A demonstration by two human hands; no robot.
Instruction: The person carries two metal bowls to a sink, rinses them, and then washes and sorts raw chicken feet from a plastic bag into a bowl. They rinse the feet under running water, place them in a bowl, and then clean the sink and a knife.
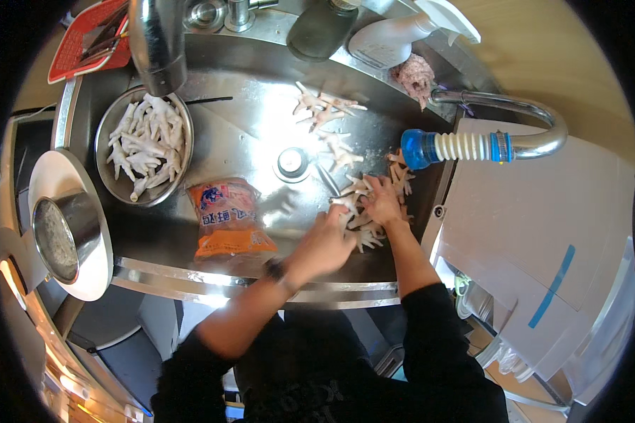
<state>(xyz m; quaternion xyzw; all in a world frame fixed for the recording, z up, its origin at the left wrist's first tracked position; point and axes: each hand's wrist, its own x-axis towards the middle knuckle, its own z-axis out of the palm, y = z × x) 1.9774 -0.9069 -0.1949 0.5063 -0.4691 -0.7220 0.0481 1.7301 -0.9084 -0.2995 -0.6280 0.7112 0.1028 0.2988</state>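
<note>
My left hand [328,246] is at the lower right of a stainless steel sink, fingers curled at a pale chicken foot [351,201]. Whether it grips the foot is hard to make out. My right hand [383,202] reaches down onto a pile of chicken feet [369,232], its fingertips partly hidden among them. Just beyond my left fingers lies a slim metal utensil [328,180], its kind unclear. Farther back, more chicken feet [325,113] are spread on the sink floor [222,137]. A steel bowl [189,153] at the left holds several whiter feet [151,140].
A printed plastic bag [227,219] lies near the sink's front. The drain plug [292,163] is central. A blue-tipped flexible faucet [455,147] juts in from the right. Along the back stand a spray bottle [389,39], pink scrubber [415,76] and red basket [76,50].
</note>
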